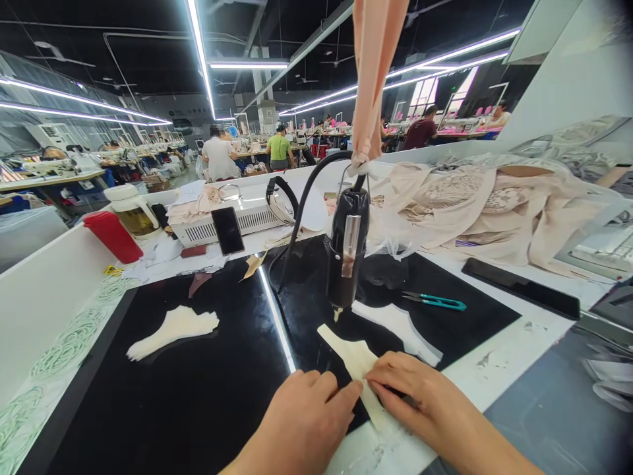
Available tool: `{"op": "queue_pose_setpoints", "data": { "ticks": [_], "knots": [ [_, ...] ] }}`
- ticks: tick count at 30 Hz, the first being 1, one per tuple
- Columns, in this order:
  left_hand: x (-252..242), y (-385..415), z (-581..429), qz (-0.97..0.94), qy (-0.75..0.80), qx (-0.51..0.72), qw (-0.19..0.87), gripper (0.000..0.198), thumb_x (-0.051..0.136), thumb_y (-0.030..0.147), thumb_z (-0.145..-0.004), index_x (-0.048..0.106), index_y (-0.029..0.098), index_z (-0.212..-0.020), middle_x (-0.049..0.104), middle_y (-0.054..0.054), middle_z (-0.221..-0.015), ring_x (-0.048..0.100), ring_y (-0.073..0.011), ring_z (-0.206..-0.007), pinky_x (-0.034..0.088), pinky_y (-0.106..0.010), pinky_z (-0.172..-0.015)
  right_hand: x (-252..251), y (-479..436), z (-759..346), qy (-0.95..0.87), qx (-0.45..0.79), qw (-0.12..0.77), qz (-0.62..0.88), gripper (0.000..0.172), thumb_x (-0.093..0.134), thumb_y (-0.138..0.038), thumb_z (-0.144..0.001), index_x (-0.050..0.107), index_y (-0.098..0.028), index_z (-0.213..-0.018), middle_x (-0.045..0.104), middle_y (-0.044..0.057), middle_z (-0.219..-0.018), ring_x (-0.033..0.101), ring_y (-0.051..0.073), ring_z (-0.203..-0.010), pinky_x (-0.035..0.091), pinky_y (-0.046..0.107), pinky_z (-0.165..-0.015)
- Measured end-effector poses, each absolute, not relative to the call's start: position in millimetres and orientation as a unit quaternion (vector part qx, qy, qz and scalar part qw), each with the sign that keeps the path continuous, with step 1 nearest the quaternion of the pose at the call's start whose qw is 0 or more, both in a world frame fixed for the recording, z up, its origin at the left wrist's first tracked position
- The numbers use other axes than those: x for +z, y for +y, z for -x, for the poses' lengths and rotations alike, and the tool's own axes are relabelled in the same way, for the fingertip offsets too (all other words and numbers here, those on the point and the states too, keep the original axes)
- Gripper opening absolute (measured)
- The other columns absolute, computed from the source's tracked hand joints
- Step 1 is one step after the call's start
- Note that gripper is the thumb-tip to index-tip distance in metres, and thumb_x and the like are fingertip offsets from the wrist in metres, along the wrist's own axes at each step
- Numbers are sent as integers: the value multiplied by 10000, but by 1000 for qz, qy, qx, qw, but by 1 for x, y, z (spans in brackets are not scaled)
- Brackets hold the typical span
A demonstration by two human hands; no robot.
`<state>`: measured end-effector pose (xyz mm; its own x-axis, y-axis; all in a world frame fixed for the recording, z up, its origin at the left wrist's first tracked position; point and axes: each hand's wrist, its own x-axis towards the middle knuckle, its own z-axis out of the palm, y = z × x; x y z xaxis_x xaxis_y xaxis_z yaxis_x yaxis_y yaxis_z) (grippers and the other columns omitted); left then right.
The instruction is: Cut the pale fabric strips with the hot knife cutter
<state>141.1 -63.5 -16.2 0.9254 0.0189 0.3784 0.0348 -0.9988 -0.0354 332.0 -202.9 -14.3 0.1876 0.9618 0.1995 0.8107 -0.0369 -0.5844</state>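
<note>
Cream fabric piece [352, 356] pinched on the black mat [198, 396]
Left hand [301, 422] and right hand [420, 399] lie knuckles-up, fingertips meeting, both nipping its near end, just below the hanging tool [347, 251]

1. Only the two hands and parts of the arms show, at the bottom edge of the view; the rest of the person is out of frame.
2. The left hand [301, 422] is bare and seen from the back, with rounded knuckles and fairly short, full fingers.
3. Its wrist [257, 462] is bare as well, cut off by the frame just behind the hand.
4. The right hand [415, 396] is bare too, its back smooth with faint knuckle creases.
5. The right forearm [484, 452] shows for a longer stretch, uncovered up to the frame edge.
6. The nails are too small to make out.
</note>
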Motion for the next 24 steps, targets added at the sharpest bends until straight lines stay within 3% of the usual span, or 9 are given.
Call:
{"op": "queue_pose_setpoints", "data": {
  "ticks": [6,13,24],
  "knots": [
    [-15,-63,-143,982,-15,-186,27,248,598,238,-1000,581,194,-1243,620,11,-763,605,-189,-595,424,-346,-504,-9,-201,-331,-598,165,295,726,293,474,-242,-1038,732,-269,-900,678,23,-880,663,179,-823,499,291,-705],
    [-17,-63,-143,981,-20,-190,14,405,674,238,-945,549,205,-1328,637,19,-781,612,-188,-595,458,-341,-517,-6,-201,-329,-584,193,295,731,311,471,-267,-1039,720,-259,-854,667,20,-867,652,175,-820,479,281,-702],
    [-11,-66,-145,991,-50,-126,25,229,655,262,-962,621,261,-1189,631,16,-782,622,-201,-605,403,-329,-503,-1,-200,-328,-553,195,344,733,324,473,-314,-1024,749,-261,-863,705,39,-914,670,173,-775,485,256,-626]
  ]
}}
